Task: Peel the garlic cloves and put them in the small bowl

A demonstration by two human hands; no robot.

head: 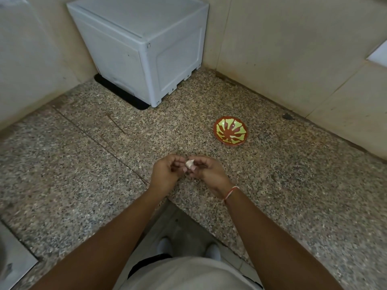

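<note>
Pinching one garlic clove (189,163) between left hand (167,174) and right hand (206,171) at frame centre, I risk dropping it short of the small bowl (230,130), centre right.

One garlic clove (189,163), apparently; one small bowl (230,131); one white box (138,42).

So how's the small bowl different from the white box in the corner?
The small bowl is round, low and open, red with yellow-green streaks; the white box is square, tall, closed and plain. The bowl sits directly on the speckled counter, right of the hands; the box stands on a black mat in the far corner. Both stand untouched on that counter.
</note>
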